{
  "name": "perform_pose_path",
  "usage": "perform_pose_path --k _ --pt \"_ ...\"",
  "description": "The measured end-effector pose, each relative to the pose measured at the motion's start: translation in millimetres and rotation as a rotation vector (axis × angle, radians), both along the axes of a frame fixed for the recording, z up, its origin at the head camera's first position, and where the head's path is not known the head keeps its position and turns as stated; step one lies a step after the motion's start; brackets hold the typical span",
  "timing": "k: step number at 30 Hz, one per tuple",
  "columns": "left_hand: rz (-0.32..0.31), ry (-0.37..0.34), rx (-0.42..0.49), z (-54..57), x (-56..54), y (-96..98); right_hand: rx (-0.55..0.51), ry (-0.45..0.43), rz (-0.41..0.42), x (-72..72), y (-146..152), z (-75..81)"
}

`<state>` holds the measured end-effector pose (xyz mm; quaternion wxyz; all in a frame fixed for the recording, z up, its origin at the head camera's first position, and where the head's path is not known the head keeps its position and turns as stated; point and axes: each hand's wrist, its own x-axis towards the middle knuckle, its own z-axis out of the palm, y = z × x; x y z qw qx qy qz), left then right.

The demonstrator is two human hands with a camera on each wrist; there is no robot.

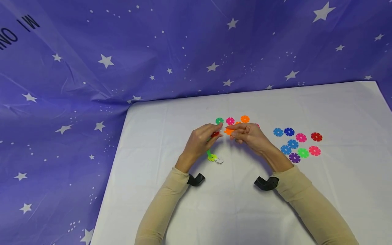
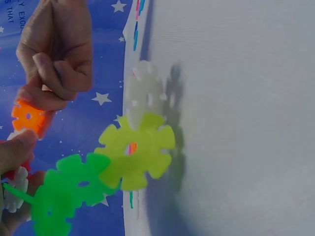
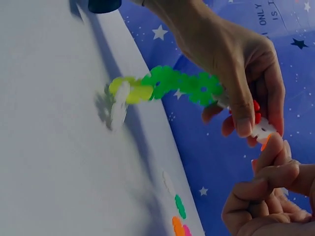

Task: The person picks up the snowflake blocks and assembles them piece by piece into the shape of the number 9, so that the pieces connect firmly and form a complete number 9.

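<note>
My left hand (image 1: 200, 139) grips a chain of notched plastic discs by its red disc (image 1: 215, 134) and white end disc (image 3: 263, 129). From there the chain hangs down through two green discs (image 2: 81, 179) and a yellow-green disc (image 2: 137, 151) to a white disc (image 2: 145, 93) at its low end. Opposite, my right hand (image 1: 250, 136) pinches an orange disc (image 2: 28, 116) between thumb and forefinger. The orange disc's edge meets the white end disc in the wrist views; whether their slots are engaged I cannot tell.
Behind the hands lie a green disc (image 1: 219, 121), a pink disc (image 1: 230, 121) and another orange disc (image 1: 245, 119). Several loose discs, including a purple disc (image 1: 294, 158), are spread to the right on the white tablecloth (image 1: 232, 211). A starry purple curtain (image 1: 183, 51) backs the table.
</note>
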<state>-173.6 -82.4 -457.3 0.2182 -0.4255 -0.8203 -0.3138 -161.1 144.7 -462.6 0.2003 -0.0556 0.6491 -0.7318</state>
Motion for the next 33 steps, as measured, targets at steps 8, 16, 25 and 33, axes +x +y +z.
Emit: perform_pose_path --k 8,16,25,33 --pt "-0.027 0.067 -0.009 -6.7 -2.9 2.8 0.005 -0.065 -0.041 3.0 -0.8 6.0" --pt "-0.026 0.107 0.009 -13.8 -3.6 3.8 0.048 -0.052 -0.063 5.2 -2.8 9.2" --pt "-0.029 0.173 0.000 -17.6 -3.5 2.7 0.098 -0.013 -0.036 4.2 -1.3 12.1" --pt "-0.036 0.172 -0.049 -16.7 -2.7 1.6 0.138 -0.012 -0.005 2.7 0.3 11.6"
